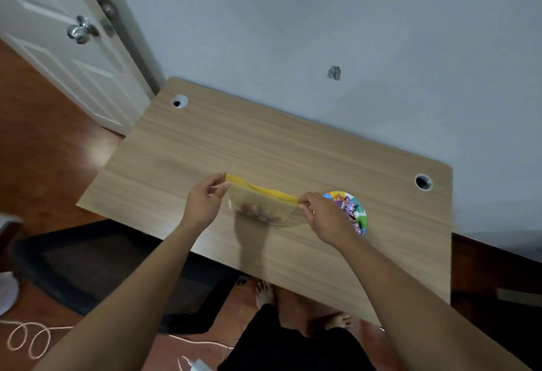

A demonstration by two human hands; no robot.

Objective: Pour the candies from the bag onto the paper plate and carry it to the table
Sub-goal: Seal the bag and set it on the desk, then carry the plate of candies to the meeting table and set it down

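Observation:
A clear plastic bag (264, 209) with a yellow zip strip along its top hangs above the wooden table (234, 141). My left hand (205, 200) pinches the strip's left end and my right hand (322, 215) pinches its right end. A few candies show blurred through the bag's lower part. Just right of my right hand a colourful paper plate (362, 209) lies on the table with wrapped candies (350, 209) on it. My right hand hides the plate's left side.
The table stands against a grey wall, with cable holes at its far left (179, 101) and far right (423, 182). A dark chair (96, 262) sits at the left front. A white door (73, 48) stands open at left. Cords (26, 338) lie on the floor.

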